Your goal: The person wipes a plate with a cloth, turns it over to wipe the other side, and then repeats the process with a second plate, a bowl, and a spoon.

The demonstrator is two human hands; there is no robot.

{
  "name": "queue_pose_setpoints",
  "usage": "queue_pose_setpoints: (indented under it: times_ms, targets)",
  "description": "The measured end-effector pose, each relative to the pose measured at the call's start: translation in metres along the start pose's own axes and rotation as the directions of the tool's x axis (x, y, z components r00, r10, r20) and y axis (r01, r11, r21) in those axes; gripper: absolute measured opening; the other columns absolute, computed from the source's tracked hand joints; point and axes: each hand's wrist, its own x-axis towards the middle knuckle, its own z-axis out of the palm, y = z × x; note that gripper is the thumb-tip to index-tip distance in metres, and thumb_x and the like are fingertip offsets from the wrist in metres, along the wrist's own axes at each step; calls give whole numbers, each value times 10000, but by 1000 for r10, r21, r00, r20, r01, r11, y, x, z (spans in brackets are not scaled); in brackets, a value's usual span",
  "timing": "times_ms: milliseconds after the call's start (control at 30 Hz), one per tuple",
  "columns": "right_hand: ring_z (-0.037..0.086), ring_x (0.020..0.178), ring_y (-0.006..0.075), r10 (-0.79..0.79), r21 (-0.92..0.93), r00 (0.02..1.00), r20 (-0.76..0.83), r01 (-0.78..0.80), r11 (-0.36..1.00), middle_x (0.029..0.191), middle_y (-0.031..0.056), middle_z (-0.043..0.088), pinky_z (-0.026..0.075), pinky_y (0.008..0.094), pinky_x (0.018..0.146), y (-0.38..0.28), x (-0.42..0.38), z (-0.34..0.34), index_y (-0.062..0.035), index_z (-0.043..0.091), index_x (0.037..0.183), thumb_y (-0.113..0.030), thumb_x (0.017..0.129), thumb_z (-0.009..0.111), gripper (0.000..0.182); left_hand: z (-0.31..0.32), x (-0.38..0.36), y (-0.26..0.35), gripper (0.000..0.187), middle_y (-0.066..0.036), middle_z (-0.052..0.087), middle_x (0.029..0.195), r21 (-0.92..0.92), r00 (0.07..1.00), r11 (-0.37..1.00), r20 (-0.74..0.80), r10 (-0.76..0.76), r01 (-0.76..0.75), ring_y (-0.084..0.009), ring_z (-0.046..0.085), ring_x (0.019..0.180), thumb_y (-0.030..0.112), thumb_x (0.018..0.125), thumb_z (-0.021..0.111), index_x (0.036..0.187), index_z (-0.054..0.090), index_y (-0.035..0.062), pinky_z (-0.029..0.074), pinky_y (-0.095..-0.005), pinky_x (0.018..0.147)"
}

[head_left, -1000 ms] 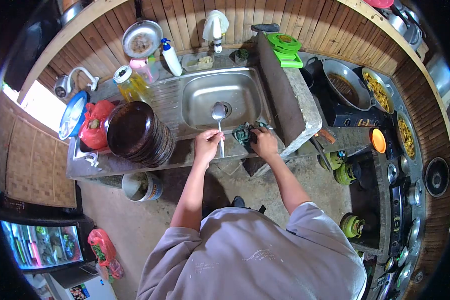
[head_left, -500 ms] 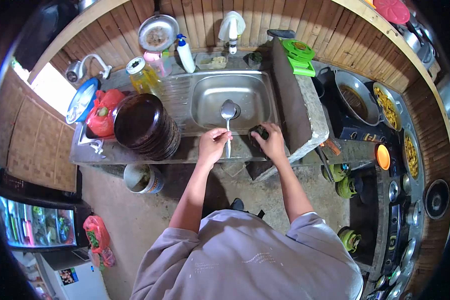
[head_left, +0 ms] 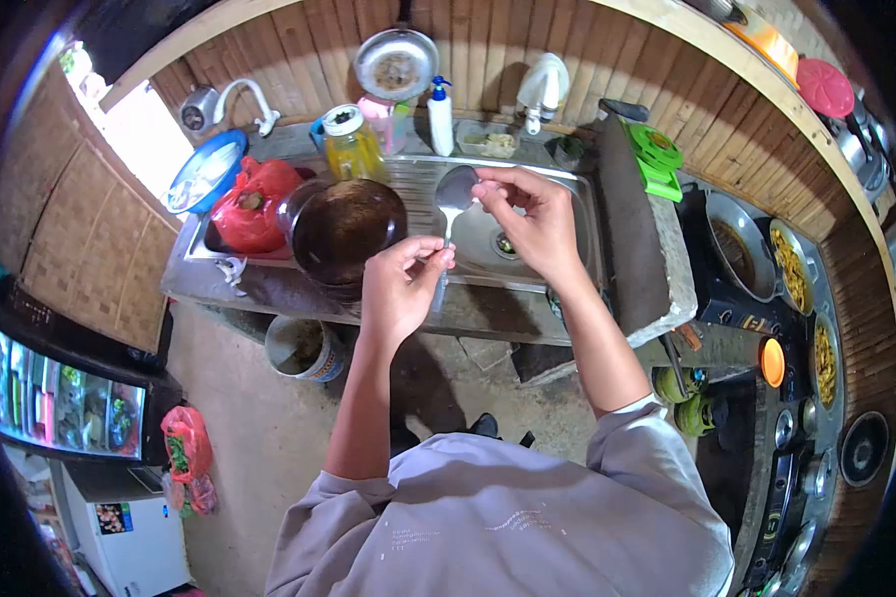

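My left hand (head_left: pixel 400 284) is closed around the handle of a metal spoon (head_left: pixel 456 189), held bowl-up above the left edge of the sink. The thumb and fingertips of my right hand (head_left: pixel 533 214) pinch the right rim of the spoon's bowl. Under the hands, the steel sink (head_left: pixel 589 214) has a few small bits at its drain. A stack of dark brown plates (head_left: pixel 343 234) stands left of my left hand. Most of the dark lump at the counter's front edge is hidden by my right forearm.
A red plastic bag (head_left: pixel 254 209), a blue basin (head_left: pixel 204 169), a jar of yellow liquid (head_left: pixel 353 149) and a pump bottle (head_left: pixel 440 119) stand on the counter. A concrete divider (head_left: pixel 647 239) rises at the right, before a stove with a wok (head_left: pixel 737 244). A bucket (head_left: pixel 299 348) sits below.
The spoon has risen and now hangs left of the sink's middle. My right hand has let go of the dark lump and moved up to the spoon's bowl. The view has turned left.
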Motion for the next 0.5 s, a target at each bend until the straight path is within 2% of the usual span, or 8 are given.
queue_pose_setpoints:
  times_ms: [100, 167, 233, 267, 367, 400, 500]
  targets:
    - [596, 675, 53, 22, -3, 996, 82, -22, 1000, 832, 42, 730, 480, 235, 610, -15, 22, 30, -28, 784, 1035, -108, 878, 804, 177, -48, 3, 6, 133, -108, 758, 999, -7, 999, 999, -13, 45, -45, -139, 725, 896, 15, 978, 664, 1076, 697, -68, 589, -282, 788]
    - [579, 660, 39, -29, -33, 994, 109, 33, 999, 821, 26, 731, 470, 226, 604, -22, 37, 59, -30, 783, 999, -109, 865, 812, 158, -81, 7, 8, 136, -100, 757, 1003, 2, 994, 994, -34, 109, -109, -135, 724, 902, 18, 976, 665, 1079, 702, -63, 597, -285, 774]
    - [569, 650, 35, -54, -102, 989, 138, 68, 992, 809, 14, 727, 469, 226, 602, -36, 49, 90, -31, 782, 984, -110, 862, 812, 149, -118, 14, 6, 147, -93, 758, 1018, 27, 996, 997, -44, 80, -78, -134, 724, 909, 24, 971, 672, 1087, 712, -55, 602, -287, 770]
    - [646, 769, 43, -13, -138, 979, 205, 42, 990, 901, 20, 748, 509, 224, 667, -45, 55, 105, -9, 757, 1018, -45, 913, 752, 111, -138, 19, 0, 147, -93, 758, 1021, 58, 994, 994, -52, 92, -89, -135, 724, 908, 26, 969, 674, 1086, 714, -55, 602, -287, 770]
    - [642, 706, 54, -185, -279, 953, 240, 251, 927, 849, 35, 744, 502, 238, 614, -60, 75, 161, -9, 761, 981, -73, 903, 760, 101, -195, 37, -13, 142, -88, 763, 1008, 93, 991, 990, -63, 115, -109, -128, 719, 883, 34, 964, 685, 1073, 726, -47, 587, -281, 768]
    - [639, 637, 93, -251, -307, 928, 274, 332, 892, 825, 60, 739, 494, 258, 570, -60, 83, 176, -12, 764, 952, -110, 891, 773, 116, -214, 44, -21, 139, -87, 765, 1002, 103, 992, 989, -53, 116, -110, -126, 717, 876, 34, 964, 686, 1070, 728, -45, 583, -279, 769]
    - [635, 598, 136, -263, -389, 898, 354, 397, 832, 837, 76, 743, 500, 273, 561, -60, 102, 218, -9, 766, 927, -128, 884, 782, 128, -258, 66, -40, 131, -75, 771, 943, 114, 990, 985, -44, 135, -129, -106, 708, 829, 72, 953, 707, 1052, 751, -1, 555, -265, 758]
